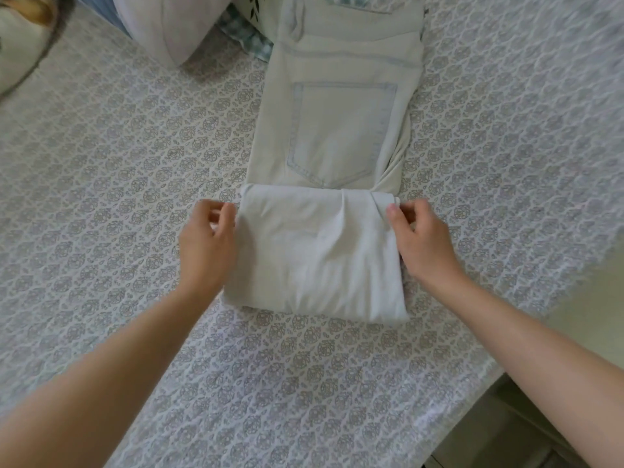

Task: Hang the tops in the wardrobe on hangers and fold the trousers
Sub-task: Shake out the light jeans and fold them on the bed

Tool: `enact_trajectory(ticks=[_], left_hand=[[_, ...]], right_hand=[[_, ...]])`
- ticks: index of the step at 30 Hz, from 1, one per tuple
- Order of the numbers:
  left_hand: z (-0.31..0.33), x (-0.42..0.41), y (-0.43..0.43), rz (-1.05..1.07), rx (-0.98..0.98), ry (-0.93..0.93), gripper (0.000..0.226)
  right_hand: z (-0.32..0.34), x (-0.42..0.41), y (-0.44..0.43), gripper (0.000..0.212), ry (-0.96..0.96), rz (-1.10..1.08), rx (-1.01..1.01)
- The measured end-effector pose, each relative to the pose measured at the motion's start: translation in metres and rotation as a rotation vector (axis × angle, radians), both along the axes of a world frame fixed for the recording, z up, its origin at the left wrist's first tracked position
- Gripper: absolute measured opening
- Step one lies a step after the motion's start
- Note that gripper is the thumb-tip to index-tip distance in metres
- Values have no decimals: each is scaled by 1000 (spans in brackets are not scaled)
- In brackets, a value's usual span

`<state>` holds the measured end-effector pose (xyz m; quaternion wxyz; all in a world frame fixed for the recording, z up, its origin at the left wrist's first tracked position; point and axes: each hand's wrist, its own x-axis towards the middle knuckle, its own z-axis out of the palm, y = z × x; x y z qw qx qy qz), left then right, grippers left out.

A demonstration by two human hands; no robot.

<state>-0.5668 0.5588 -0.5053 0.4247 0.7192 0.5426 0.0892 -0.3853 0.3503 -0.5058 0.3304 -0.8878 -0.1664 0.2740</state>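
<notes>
On the bed [101,163], both hands (left hand [206,244], right hand [422,238]) pinch the folded trousers' [317,258] 2 corners.

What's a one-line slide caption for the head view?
Mid-fold: left hand and right hand pinch the sides of the folded-over leg end of pale trousers, pocket-up on a patterned bedspread.

No words, labels, brand marks, numbers or signs can be read anywhere. The pale trousers [317,258] show only plain stitching around the back pocket [341,136], and the bedspread [135,146] carries a repeating ornamental print, not lettering.
</notes>
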Motion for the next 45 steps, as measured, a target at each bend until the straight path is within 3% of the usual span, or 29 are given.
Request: enact_trajectory(ticks=[3,8,12,16,22,28,34,36,38,41,43,45], left_hand=[[-2,31,20,-90,68,61,25],[-8,54,32,-253,204,194,20],[-5,53,35,-346,252,255,23],[-4,50,31,-354,243,268,25],[1,47,28,-302,203,262,29],[8,30,28,-200,165,219,32],[-10,57,42,-202,125,328,35],[-12,59,41,-213,171,283,27],[-9,51,33,-317,376,181,21],[-3,32,6,-732,697,95,38],[-9,20,-12,-1050,720,81,52],[-22,10,-18,-1208,708,149,58]], right_hand=[[-1,13,16,24,-162,28,23],[-3,28,28,19,-362,299,-77],[-6,38,33,41,-218,321,-246],[2,36,31,54,-71,290,-284],[15,28,38,45,-9,406,-324],[23,52,4,40,315,108,-145],[-12,52,19,38,301,-57,-200],[-17,47,23,32,185,-58,-219],[-7,37,21,22,-119,8,-191],[17,8,14,17,-613,291,-74],[11,-10,13,33,-718,579,-63],[-4,-20,12,50,-689,796,-176]])
